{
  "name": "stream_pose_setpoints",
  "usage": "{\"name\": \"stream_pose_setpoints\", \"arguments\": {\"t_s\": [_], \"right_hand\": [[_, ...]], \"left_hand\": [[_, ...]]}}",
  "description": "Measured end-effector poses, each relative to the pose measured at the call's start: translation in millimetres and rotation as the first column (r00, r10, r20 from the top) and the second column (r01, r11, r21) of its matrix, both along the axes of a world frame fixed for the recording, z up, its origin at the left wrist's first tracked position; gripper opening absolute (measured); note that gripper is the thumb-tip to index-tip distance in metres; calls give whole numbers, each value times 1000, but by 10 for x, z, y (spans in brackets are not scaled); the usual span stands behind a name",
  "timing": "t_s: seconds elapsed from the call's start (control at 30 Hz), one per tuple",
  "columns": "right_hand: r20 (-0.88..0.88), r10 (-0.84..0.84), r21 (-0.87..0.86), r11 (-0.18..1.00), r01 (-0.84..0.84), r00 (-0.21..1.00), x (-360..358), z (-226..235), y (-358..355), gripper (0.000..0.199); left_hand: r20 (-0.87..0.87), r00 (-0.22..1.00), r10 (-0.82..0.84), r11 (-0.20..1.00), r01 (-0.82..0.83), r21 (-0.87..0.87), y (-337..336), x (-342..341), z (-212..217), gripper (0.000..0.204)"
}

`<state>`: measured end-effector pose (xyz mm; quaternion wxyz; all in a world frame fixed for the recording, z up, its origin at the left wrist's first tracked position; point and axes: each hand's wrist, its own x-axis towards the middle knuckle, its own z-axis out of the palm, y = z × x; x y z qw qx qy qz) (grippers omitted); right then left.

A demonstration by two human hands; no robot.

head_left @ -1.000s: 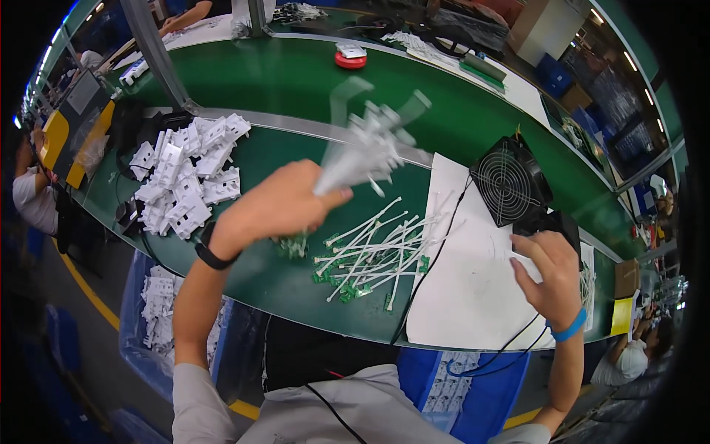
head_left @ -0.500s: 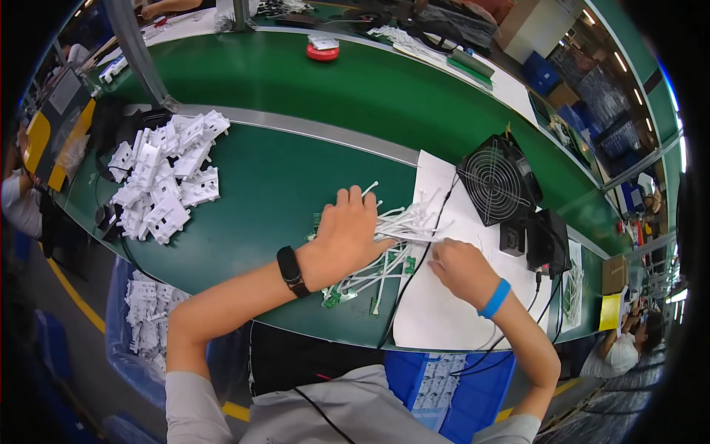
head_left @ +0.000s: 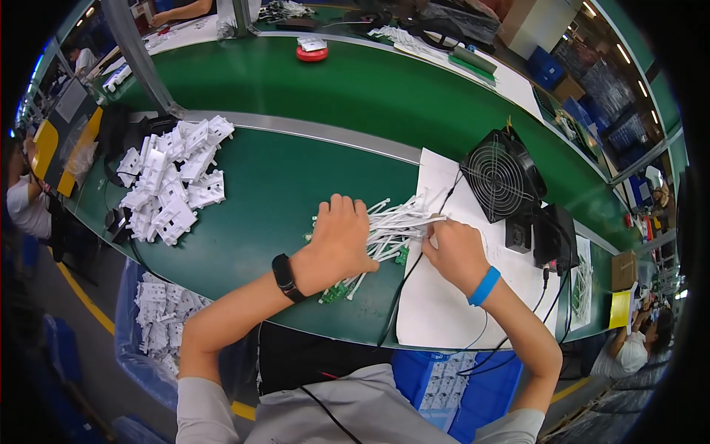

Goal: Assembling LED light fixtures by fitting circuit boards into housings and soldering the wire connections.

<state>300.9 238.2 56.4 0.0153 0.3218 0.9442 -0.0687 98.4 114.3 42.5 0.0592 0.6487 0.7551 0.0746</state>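
Observation:
A loose bundle of white cables with small green circuit boards [head_left: 392, 226] lies on the green table near its front edge. My left hand [head_left: 334, 244], with a black wristband, lies flat and palm down on the bundle, pressing it onto the table. My right hand [head_left: 452, 250], with a blue wristband, pinches the cables' right ends over the white sheet [head_left: 444, 311]. Green board pieces [head_left: 334, 294] stick out below my left hand.
A heap of white plastic parts [head_left: 174, 185] lies at the left. A black fan [head_left: 504, 176] and a black box [head_left: 556, 238] stand on the white sheet at the right. Blue bins [head_left: 462, 385] sit under the table edge. A red object [head_left: 311, 50] sits on the far belt.
My left hand came down from holding a bunch of cables in the air and now presses them flat on the table. My right hand moved left onto the cable ends.

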Motion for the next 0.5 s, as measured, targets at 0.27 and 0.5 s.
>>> {"name": "stream_pose_setpoints", "arguments": {"t_s": [0.27, 0.5], "right_hand": [[-295, 404, 205, 912, -356, 866, -76, -211, 262, 42], [-241, 406, 90, 914, -396, 882, -266, -152, 284, 27]], "left_hand": [[73, 996, 49, 999, -50, 15, 125, 134, -119, 51], [162, 986, -29, 998, 20, 60, 108, -59, -153, 23]]}}
